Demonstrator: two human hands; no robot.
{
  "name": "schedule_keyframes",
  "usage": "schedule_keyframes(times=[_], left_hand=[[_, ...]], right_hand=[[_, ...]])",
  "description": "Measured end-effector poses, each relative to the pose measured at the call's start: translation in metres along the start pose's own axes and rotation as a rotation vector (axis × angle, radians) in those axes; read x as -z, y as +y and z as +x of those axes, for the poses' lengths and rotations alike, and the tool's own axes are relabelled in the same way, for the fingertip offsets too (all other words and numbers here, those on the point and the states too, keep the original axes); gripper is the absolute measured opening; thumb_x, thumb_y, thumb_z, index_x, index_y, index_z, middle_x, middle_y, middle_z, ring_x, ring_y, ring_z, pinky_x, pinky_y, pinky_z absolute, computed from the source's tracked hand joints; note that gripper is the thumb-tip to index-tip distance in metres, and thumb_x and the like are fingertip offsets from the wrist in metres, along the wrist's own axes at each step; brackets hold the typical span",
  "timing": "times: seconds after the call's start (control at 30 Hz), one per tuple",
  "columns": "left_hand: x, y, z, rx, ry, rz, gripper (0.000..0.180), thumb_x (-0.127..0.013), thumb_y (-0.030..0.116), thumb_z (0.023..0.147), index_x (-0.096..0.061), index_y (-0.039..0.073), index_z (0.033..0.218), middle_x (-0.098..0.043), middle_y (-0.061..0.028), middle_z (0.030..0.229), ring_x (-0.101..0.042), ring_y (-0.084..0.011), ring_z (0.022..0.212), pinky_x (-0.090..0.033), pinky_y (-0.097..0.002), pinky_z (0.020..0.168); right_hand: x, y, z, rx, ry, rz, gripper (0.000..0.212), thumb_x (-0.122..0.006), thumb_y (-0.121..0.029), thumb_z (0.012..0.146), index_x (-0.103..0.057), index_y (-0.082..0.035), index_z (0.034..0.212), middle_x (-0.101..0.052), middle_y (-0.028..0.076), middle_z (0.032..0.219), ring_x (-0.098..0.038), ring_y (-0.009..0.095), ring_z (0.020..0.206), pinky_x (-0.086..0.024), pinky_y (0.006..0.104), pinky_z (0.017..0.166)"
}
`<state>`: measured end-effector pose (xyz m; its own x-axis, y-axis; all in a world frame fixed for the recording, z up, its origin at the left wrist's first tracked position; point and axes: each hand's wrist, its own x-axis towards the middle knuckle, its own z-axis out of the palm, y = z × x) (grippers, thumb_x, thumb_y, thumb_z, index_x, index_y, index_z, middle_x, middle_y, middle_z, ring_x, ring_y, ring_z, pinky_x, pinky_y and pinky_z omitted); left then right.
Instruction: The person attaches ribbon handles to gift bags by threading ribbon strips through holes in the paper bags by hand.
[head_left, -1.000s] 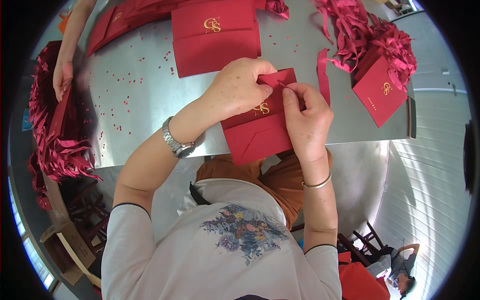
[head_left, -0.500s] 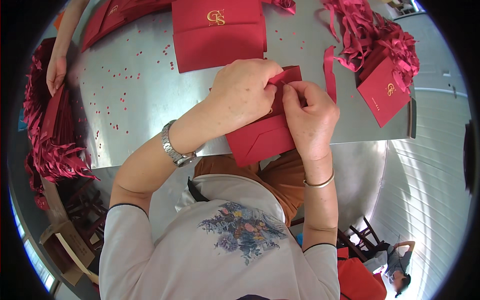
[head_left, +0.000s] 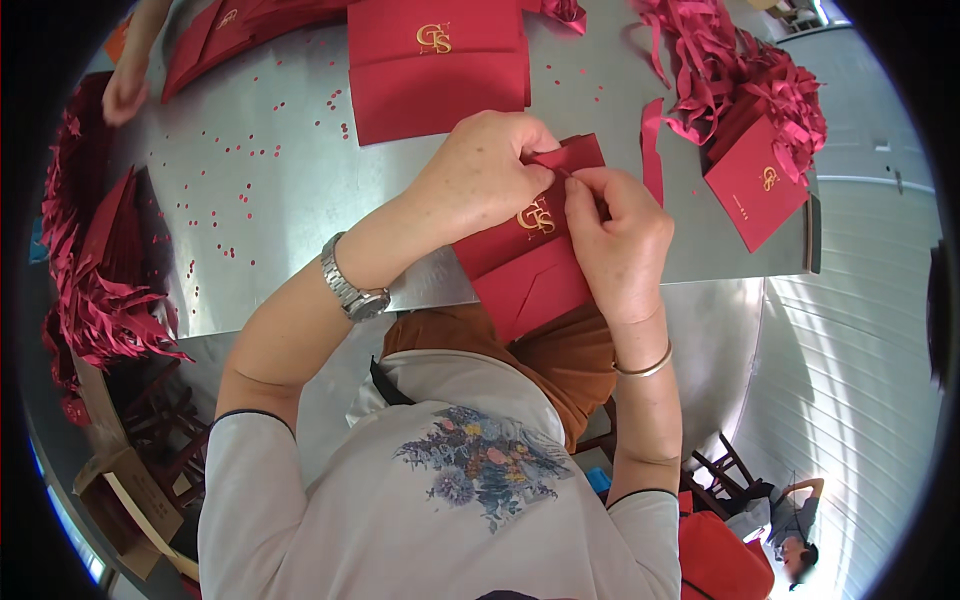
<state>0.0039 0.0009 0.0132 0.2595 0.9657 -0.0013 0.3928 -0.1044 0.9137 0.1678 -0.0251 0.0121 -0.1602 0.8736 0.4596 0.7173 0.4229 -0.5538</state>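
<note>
A folded red paper bag point(head_left: 530, 290) with gold print hangs over the table's front edge, its lower end above my lap. My left hand point(head_left: 490, 170) is closed at its top edge, thumb and bent forefinger pinched together. Opposite it, my right hand point(head_left: 622, 235) pinches at the same edge, fingertips almost meeting the left ones. A thin dark red strip shows between the fingertips; whether it is ribbon I cannot tell. Beyond the right hand lies a loose red ribbon point(head_left: 652, 150). Straight ahead is a stack of red paper bags point(head_left: 440, 100).
On the metal table point(head_left: 290, 200) lie scattered red paper dots point(head_left: 240, 152). Ribboned bags are heaped at right point(head_left: 757, 185) and left point(head_left: 105, 290). A co-worker's hand point(head_left: 125, 95) is at the far left. A cardboard box point(head_left: 140, 505) stands low left; another person point(head_left: 795, 530) is at lower right.
My left hand has shifted slightly up and left, uncovering the gold print on the bag. The co-worker's hand has lifted away from the left pile.
</note>
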Motion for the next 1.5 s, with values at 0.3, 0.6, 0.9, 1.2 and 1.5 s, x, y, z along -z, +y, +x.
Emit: schedule_keyframes(times=[0.3, 0.6, 0.9, 1.2, 1.5], left_hand=[[-0.001, -0.006, 0.004, -0.027, -0.033, 0.001, 0.025, -0.063, 0.007, 0.079, -0.065, -0.005, 0.101, -0.066, -0.0224, 0.091, -0.064, -0.0355, 0.087, -0.050, -0.0397, 0.077], [-0.006, -0.008, 0.002, -0.049, -0.010, 0.052, 0.017, -0.060, 0.000, 0.080, -0.064, -0.005, 0.096, -0.067, -0.0128, 0.082, -0.063, -0.0187, 0.077, -0.048, -0.0308, 0.072], [-0.009, 0.000, 0.000, -0.204, -0.001, 0.267, 0.020, -0.059, -0.002, 0.075, -0.063, -0.004, 0.095, -0.066, -0.0203, 0.087, -0.065, -0.0344, 0.079, -0.051, -0.0374, 0.071], [0.003, 0.004, 0.000, -0.334, 0.026, 0.184, 0.022, -0.058, -0.002, 0.076, -0.064, -0.001, 0.097, -0.064, -0.0213, 0.085, -0.062, -0.0386, 0.077, -0.050, -0.0411, 0.068], [0.009, 0.003, 0.007, -0.092, -0.101, -0.020, 0.016, -0.054, 0.002, 0.090, -0.065, -0.006, 0.099, -0.068, -0.0069, 0.092, -0.061, -0.0138, 0.087, -0.047, -0.0257, 0.081]], right_hand=[[-0.003, 0.011, -0.005, -0.070, 0.014, 0.164, 0.007, -0.070, -0.001, 0.076, -0.065, -0.003, 0.080, -0.065, 0.008, 0.073, -0.061, 0.020, 0.061, -0.050, 0.0300, 0.056], [-0.005, 0.012, -0.007, -0.167, 0.010, 0.226, 0.006, -0.071, -0.002, 0.077, -0.066, -0.002, 0.079, -0.063, 0.007, 0.069, -0.058, 0.014, 0.057, -0.048, 0.0277, 0.054], [-0.003, 0.004, 0.010, -0.018, -0.098, -0.098, 0.009, -0.064, -0.006, 0.079, -0.060, -0.002, 0.072, -0.063, 0.012, 0.069, -0.061, 0.028, 0.057, -0.050, 0.0364, 0.052], [0.003, -0.001, 0.018, 0.050, -0.115, -0.021, 0.017, -0.061, -0.009, 0.081, -0.053, -0.004, 0.095, -0.059, 0.015, 0.066, -0.062, 0.036, 0.062, -0.050, 0.0453, 0.054], [0.008, 0.015, 0.000, 0.062, -0.164, 0.054, 0.015, -0.061, -0.006, 0.078, -0.053, 0.002, 0.088, -0.061, 0.020, 0.078, -0.064, 0.039, 0.073, -0.051, 0.0454, 0.060]])
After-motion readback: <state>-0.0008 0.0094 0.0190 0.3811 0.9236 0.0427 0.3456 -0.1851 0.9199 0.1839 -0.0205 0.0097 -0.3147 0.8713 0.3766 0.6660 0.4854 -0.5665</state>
